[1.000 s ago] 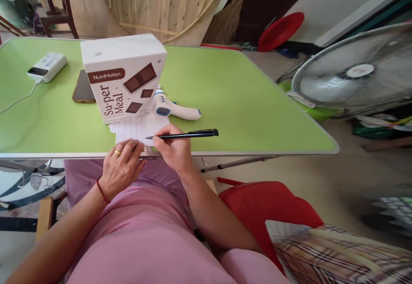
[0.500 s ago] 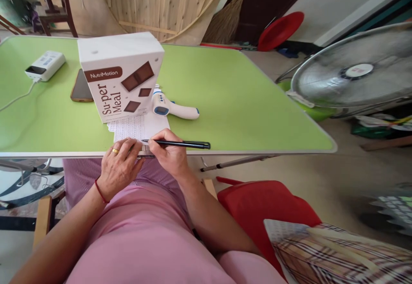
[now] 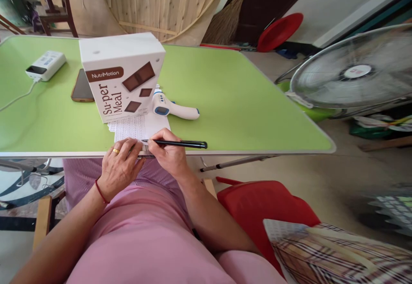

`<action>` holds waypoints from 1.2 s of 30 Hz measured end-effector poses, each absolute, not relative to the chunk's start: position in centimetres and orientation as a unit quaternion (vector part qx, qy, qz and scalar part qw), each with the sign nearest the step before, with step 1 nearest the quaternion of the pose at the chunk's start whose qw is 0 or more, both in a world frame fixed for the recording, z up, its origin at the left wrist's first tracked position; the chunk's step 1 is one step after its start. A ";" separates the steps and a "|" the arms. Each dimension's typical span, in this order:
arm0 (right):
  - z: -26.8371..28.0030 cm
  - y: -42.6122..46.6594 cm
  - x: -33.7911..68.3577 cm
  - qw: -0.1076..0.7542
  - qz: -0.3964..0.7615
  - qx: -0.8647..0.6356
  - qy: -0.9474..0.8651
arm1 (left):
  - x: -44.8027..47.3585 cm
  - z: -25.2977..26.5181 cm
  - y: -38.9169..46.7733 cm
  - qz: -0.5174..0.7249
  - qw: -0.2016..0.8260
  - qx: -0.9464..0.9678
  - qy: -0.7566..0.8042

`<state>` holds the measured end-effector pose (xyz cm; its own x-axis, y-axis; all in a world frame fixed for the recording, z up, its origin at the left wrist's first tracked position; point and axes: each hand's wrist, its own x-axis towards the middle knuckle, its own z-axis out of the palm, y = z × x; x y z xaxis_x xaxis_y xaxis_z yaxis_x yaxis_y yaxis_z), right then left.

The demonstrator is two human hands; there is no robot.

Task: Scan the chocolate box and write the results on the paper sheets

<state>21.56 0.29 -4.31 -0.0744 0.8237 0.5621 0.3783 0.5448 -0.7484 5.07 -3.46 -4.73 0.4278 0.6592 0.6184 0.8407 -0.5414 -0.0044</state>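
My right hand [image 3: 169, 153] is closed around a black pen [image 3: 189, 144], whose tip touches the written paper [image 3: 130, 128] at the table's near edge. My left hand [image 3: 120, 161], with a yellow ring and a red wrist cord, lies over the paper's lower left part, fingers loosely bent and resting on it. A small dark-edged thing shows between both hands, too hidden to name. Just beyond the paper, and partly on it, stands a white NutriMotion box [image 3: 128, 58]. To the box's right lies a white and blue infrared thermometer [image 3: 175, 108].
On the green table [image 3: 225, 99], a phone [image 3: 81, 87] lies partly behind the box, and a white power bank [image 3: 46, 65] with a cable sits at left. A large fan [image 3: 357, 71] stands right of the table. A red chair [image 3: 264, 206] holding a plaid bag [image 3: 334, 249] is beside me.
The rear end of the pen has shifted slightly left while its tip stays on the paper. My left hand has hardly moved; the box and thermometer stay in place.
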 end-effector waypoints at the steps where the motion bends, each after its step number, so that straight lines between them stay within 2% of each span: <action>1: -4.3 0.3 21.6 0.527 0.211 -0.430 -0.702 | 5.1 -4.7 -3.5 -0.287 0.158 -0.830 -0.451; 36: -4.2 0.4 21.6 0.539 0.238 -0.426 -0.687 | 5.1 -4.5 -3.5 -0.281 0.150 -0.834 -0.451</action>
